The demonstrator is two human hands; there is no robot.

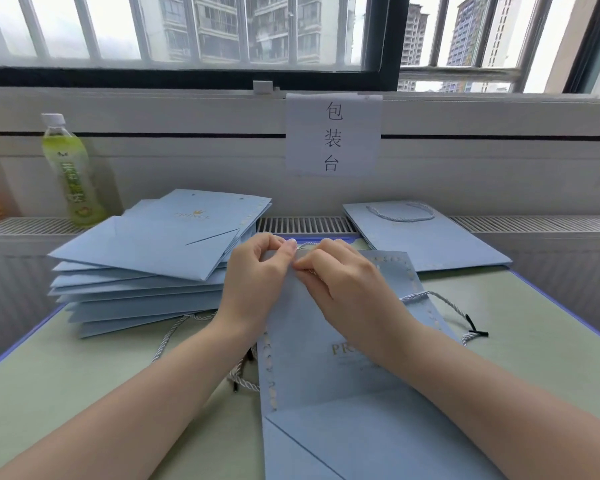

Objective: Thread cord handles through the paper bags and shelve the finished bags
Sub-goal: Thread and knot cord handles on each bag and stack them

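A flat light-blue paper bag (329, 382) lies in front of me on the green table mat (84, 368), its top edge pointing away. My left hand (257, 271) pinches that top edge with curled fingers. My right hand (340, 275) pinches a silver-white cord at the same edge, close to the left thumb. The cord (444, 303) trails out to the right and ends in a black tip. More loose cords (174, 330) lie to the left of the bag. A stack of flat blue bags (153, 258) sits at the left.
A blue bag with a cord handle (426, 237) lies at the back right over the radiator grille. A green drink bottle (71, 171) stands at the back left by the wall. A paper sign (333, 135) hangs under the window.
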